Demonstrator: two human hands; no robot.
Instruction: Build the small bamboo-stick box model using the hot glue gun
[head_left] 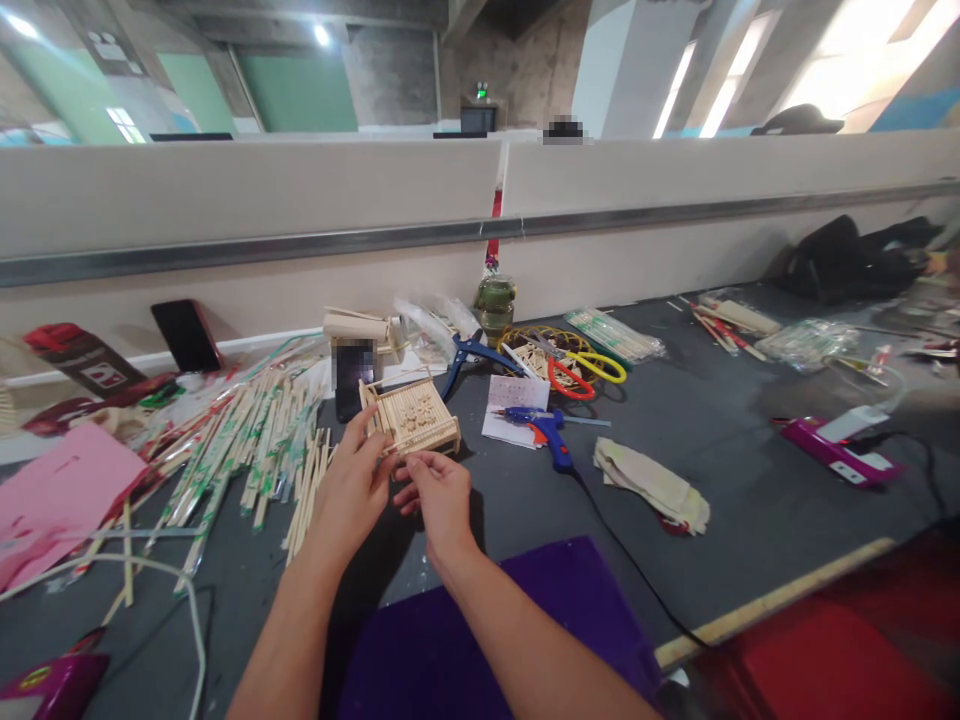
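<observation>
A small box-like model made of thin wooden sticks point(415, 417) is held just above the grey table point(720, 440). My left hand point(351, 487) grips its near left corner, thumb on the edge. My right hand point(439, 492) pinches its front lower edge with fingertips; whether a loose stick is between those fingers cannot be told. A pile of wrapped and bare chopsticks point(247, 440) lies just left of my left hand. A blue glue gun point(546, 428) rests on a paper note to the right of the model.
Blue pliers point(469, 357), red and yellow scissors point(585, 372), a green jar point(495, 300), a folded cloth point(652, 483), a phone point(187, 335) leaning on the partition, pink paper point(60, 495), a purple mat point(480, 640) and a magenta device point(832, 450) lie around.
</observation>
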